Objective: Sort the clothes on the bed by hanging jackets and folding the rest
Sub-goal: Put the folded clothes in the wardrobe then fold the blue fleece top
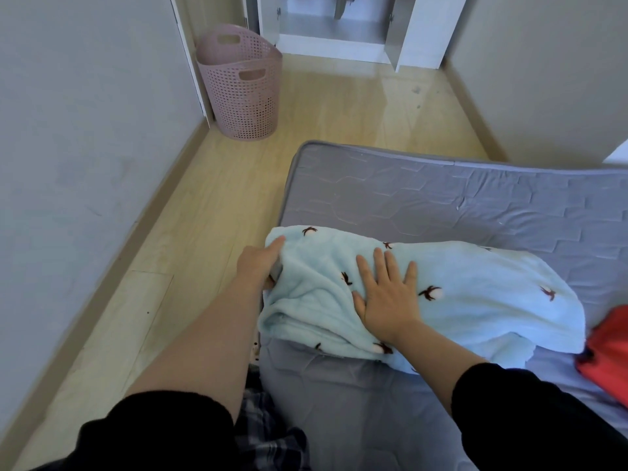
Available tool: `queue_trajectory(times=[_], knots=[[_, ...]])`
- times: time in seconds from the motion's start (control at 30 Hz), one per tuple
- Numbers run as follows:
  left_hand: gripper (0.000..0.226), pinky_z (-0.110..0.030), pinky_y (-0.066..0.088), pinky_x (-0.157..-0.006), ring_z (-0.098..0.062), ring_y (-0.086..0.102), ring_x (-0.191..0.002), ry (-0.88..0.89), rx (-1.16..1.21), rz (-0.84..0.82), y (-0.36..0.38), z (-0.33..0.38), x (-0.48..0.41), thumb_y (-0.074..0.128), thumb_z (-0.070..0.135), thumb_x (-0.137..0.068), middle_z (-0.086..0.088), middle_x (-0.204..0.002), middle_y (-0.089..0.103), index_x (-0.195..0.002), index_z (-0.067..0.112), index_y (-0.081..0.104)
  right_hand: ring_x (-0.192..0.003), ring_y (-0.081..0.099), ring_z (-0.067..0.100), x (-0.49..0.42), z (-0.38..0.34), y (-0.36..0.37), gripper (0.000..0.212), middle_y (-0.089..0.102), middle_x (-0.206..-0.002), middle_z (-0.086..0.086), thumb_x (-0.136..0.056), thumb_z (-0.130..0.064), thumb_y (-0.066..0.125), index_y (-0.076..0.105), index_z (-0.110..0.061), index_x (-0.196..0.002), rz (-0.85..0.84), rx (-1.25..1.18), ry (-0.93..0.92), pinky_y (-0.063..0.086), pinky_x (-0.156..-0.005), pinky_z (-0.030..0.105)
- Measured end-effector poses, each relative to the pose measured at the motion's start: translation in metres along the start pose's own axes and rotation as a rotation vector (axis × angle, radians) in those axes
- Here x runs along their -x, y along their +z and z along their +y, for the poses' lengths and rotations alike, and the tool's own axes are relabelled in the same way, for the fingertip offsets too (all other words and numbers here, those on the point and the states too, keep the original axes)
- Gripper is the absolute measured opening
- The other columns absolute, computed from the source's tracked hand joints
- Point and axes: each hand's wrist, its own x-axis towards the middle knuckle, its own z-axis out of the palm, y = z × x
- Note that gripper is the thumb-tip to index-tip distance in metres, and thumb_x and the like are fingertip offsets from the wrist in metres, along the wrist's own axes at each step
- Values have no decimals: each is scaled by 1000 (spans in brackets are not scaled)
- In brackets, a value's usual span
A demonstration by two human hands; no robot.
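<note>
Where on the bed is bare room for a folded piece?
Bare grey quilted mattress beyond the light blue fleece garment, up to the far edge; also a strip nearer the person. Crowded at right by the red garment.

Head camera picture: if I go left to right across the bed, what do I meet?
First the left hand gripping the blue fleece's end → right hand pressing flat on it → red garment at the picture's right edge.

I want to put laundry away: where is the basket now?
In the head view the basket stands on the floor at upper left, by the left wall, near the open wardrobe and apart from the bed.
</note>
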Motion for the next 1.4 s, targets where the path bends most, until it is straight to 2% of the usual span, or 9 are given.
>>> queue_trajectory(times=[0.1, 0.23, 0.4, 0.6, 0.77, 0.97, 1.1, 1.23, 1.4], knots=[[49, -31, 51, -63, -26, 63, -82, 69, -160, -134, -7, -8, 10, 78, 36, -75, -15, -103, 67, -108, 3, 64, -147, -5, 31, 0, -1, -1, 72, -8, -160, 12, -90, -59, 2, -11, -25, -152, -1, 3, 1, -8, -110, 62], [40, -31, 38, -81, -31, 56, -108, 395, -351, 198, -13, -29, 12, 63, 25, -89, -15, -123, 59, -123, 5, 57, -147, -7, 31, 2, -4, -4, 73, -11, -160, 12, -87, -60, -2, -11, -26, -152, 2, -20, 2, -11, -110, 61], [75, -43, 31, -111, -32, 42, -131, 156, -171, -95, 12, -33, 25, 57, 53, -88, -14, -145, 43, -144, 7, 37, -147, -10, 30, 10, -6, -1, 72, -13, -160, 10, -89, -58, 0, -13, -24, -151, 5, -33, 28, -13, -109, 61], [46, -36, 54, -80, -27, 63, -99, -95, -221, -426, -5, -13, 38, 77, 42, -76, -11, -113, 67, -109, 12, 64, -147, -11, 30, 9, -8, -8, 70, -14, -159, 11, -94, -56, 10, -13, -24, -151, -43, -47, 11, -10, -110, 62], [27, -36, 47, -79, -30, 58, -98, 12, -160, -161, -2, -24, 39, 75, 12, -77, -11, -110, 61, -99, 5, 60, -146, 11, 23, 10, 26, -42, 69, 10, -160, 7, -94, -57, 30, 15, -23, -152, -46, -246, -143, 7, -116, 48], [73, -46, 33, -102, -38, 36, -127, 691, -750, 323, 20, -14, 64, 62, 8, -78, -19, -142, 36, -144, 9, 32, -140, 27, 23, 56, 79, -47, 62, 30, -153, 6, -89, -36, 62, 42, -13, -142, 87, -576, -27, 20, -116, 33], [54, -47, 32, -106, -37, 42, -128, 1345, -815, -57, 85, -10, 117, 60, 27, -85, -18, -136, 48, -133, 5, 50, -137, 34, 31, 90, 103, -33, 70, 34, -150, 13, -77, -23, 61, 41, -6, -142, 134, -525, -29, 21, -114, 37], [85, -56, 5, -114, -26, -3, -147, 1230, -1375, -231, 125, -42, 134, 54, 52, -86, -1, -161, -2, -153, 27, 7, -138, 31, 32, 105, 121, -20, 73, 34, -150, 12, -76, -22, 63, 39, -11, -144, 77, -273, 40, 14, -114, 50], [66, -48, 10, -116, -21, 0, -148, 1231, -1350, -168, 122, -41, 122, 44, 20, -95, 2, -161, 5, -153, 24, 12, -106, 51, 35, 106, 146, -19, 49, 59, -116, 12, -75, -28, 69, 59, -9, -118, 239, -300, 363, 32, -95, 44]])
